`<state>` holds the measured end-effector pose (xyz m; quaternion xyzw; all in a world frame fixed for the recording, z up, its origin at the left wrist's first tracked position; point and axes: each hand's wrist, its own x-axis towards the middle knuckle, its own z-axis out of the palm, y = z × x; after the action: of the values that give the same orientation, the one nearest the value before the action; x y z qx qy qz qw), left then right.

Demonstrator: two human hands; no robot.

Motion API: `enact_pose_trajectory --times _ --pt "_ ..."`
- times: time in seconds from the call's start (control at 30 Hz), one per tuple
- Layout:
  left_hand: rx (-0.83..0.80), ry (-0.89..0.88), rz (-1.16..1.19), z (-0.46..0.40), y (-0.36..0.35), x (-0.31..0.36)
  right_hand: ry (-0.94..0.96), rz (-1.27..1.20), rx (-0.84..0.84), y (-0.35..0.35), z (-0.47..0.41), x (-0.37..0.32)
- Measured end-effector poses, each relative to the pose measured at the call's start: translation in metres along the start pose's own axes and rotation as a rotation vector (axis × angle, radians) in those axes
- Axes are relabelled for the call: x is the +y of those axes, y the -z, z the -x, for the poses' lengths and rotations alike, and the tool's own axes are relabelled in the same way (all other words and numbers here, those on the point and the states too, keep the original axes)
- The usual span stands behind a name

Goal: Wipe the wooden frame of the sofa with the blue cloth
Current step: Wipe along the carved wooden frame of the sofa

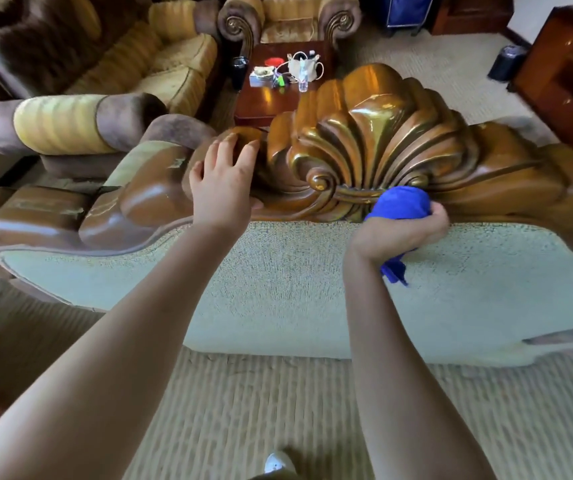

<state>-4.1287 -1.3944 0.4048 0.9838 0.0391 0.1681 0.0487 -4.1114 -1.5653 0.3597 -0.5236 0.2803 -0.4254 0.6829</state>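
Wooden frame (375,133) runs along the sofa's back top, with a carved shell crest at its middle; every place below is given from that shell. Blue cloth (401,202) sits bunched at the shell's base, just right of the scroll, pressed on the wood. Right hand (416,230) grips it, fingers curled round the wad; a loose tail hangs below the wrist over the pale upholstered back (278,278). Left hand (224,181) rests on the frame left of the shell, fingers spread and relaxed, holding nothing.

Risks, judged from here: the wad is too fat for the shell's deep grooves, so a flat pass would likely skip dirt in the flutes. The hanging tail could drag on the upholstery or catch on the scroll's tip. Glossy finish means the bracing left hand may slip, or leave prints on wood that then needs wiping.

Room: the frame reaches well past the shell both ways, a rounded rail to the left and a sweeping curve to the right, nothing lying on either. Lower edge of the frame meets the upholstery right under the cloth, so downward strokes have little room. Beyond the shell, a worktop (264,95) with a bottle and clutter stands well apart.
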Motion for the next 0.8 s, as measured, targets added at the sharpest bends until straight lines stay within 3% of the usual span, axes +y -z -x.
enact_pose_trajectory --times 0.1,0.17,0.23,0.33,0.47,0.53,0.7,0.8 --pt "0.008 0.007 -0.019 0.001 -0.001 -0.003 0.038 0.089 -0.236 -0.012 0.063 -0.001" --pt "0.049 -0.003 -0.030 0.001 -0.001 -0.004 0.159 0.113 -0.486 -0.014 0.104 -0.002" --pt "0.078 -0.007 -0.031 0.001 0.000 -0.005 0.278 0.092 -0.600 -0.017 0.114 0.003" --pt "0.046 -0.007 -0.037 0.002 0.001 -0.005 0.332 0.091 -0.595 -0.013 0.094 0.004" --pt "-0.021 0.006 -0.031 0.002 0.002 -0.005 0.345 0.009 -0.400 0.001 0.066 -0.012" --pt "-0.013 0.005 -0.028 0.002 0.002 -0.004 0.405 -0.052 -0.399 -0.008 0.056 -0.032" --pt "0.048 -0.002 -0.037 0.002 -0.003 -0.007 0.741 0.027 -0.651 -0.033 0.060 -0.036" --pt "0.086 -0.016 -0.031 0.002 -0.003 -0.008 0.686 0.095 -0.780 -0.029 0.061 -0.014"
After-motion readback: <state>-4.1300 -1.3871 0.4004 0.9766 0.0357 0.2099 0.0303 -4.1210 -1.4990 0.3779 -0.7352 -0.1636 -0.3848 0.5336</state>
